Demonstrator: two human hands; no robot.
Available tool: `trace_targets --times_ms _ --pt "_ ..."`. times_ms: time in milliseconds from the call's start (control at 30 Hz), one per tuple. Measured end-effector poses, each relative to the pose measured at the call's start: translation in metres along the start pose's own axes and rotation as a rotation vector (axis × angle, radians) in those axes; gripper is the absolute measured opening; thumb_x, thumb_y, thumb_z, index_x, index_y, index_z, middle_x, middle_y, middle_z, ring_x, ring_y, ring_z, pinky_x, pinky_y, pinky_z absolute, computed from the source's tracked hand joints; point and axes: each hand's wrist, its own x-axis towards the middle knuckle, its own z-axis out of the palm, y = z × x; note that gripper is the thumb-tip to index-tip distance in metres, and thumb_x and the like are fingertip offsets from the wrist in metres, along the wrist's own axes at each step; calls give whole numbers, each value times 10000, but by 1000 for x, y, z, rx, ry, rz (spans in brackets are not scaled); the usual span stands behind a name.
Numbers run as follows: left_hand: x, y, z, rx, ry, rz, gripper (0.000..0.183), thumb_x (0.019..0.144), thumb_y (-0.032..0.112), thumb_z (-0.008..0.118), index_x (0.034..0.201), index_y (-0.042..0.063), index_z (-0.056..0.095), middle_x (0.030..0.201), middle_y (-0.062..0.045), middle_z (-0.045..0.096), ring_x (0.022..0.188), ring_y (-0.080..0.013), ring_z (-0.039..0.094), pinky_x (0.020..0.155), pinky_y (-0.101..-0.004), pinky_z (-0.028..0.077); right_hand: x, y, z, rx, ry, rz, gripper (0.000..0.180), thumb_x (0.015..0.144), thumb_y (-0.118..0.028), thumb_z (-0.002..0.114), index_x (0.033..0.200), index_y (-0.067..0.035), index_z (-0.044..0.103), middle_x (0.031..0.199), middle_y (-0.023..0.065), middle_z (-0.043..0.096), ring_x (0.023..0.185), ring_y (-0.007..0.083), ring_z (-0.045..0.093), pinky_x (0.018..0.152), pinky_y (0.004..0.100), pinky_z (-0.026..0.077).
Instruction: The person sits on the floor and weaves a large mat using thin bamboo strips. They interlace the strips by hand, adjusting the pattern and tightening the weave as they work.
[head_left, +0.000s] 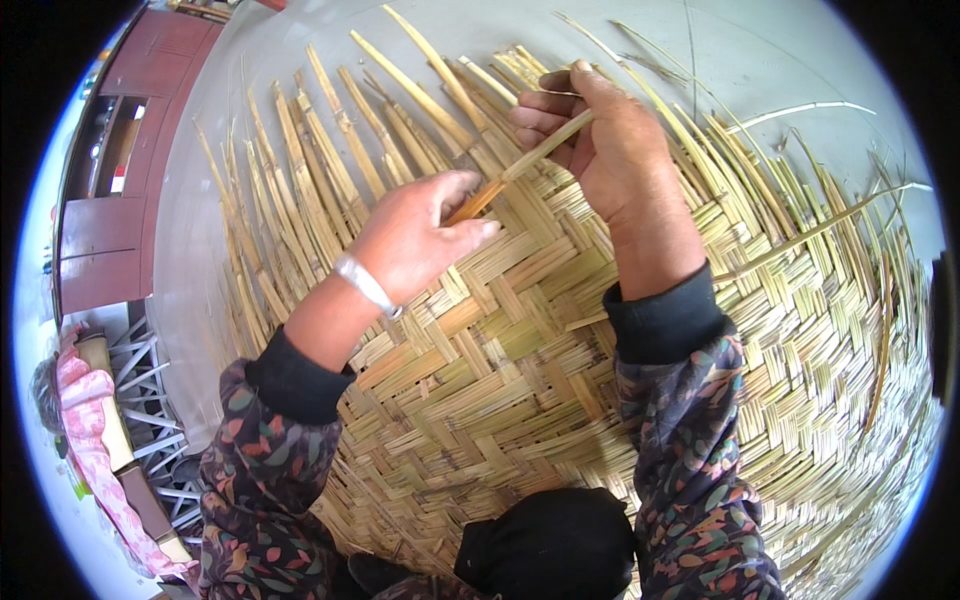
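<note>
A large mat of flat split reed strips (525, 322), woven in a diagonal pattern, lies before me on the floor. Loose strip ends fan out along its far and left edges. My left hand (424, 236), with a silver bangle (366, 285) at its wrist, pinches one end of a narrow reed strip (536, 156) between thumb and fingers, over the weave. The other end of that strip rests against the palm of my right hand (619, 142), whose fingers are curled with the palm turned towards the left. Whether they grip the strip is unclear.
A dark red cabinet (112, 225) stands at the far left. Below it is a metal rack (154, 405) beside a pink patterned cloth (86, 390). Long loose strips (817, 225) stick out at the right over the mat and the grey floor (757, 45). My dark-clad knee (547, 547) is at the bottom.
</note>
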Motion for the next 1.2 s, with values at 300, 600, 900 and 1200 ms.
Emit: trace_targets --times_ms 300,600,900,1200 --pt "31 -16 0 -70 156 -261 262 846 212 668 854 -49 643 683 -135 629 539 -185 566 540 -369 460 11 28 9 -842 -30 -297 443 901 -334 603 1055 81 611 1016 271 667 973 393 653 865 441 513" --pt "39 -13 -14 -425 16 -597 264 899 121 535 1107 -41 524 894 -126 635 613 -244 666 488 -352 555 5 29 14 -1080 -136 -331 253 818 -140 570 990 34 634 940 265 669 941 428 640 871 470 504" --pt "43 -33 -15 -834 3 -588 122 902 99 573 998 24 560 924 -94 652 755 -230 682 651 -336 579 6 32 13 -1153 -163 -340 464 827 -244 692 1182 44 616 929 220 701 840 337 692 780 379 537" --pt "31 -45 -1 -1334 39 -362 290 952 111 469 1206 -21 515 1150 -136 619 1079 -258 592 957 -428 465 9 33 13 -986 -162 -307 351 787 -178 637 1085 4 671 977 239 686 958 387 657 873 422 514"
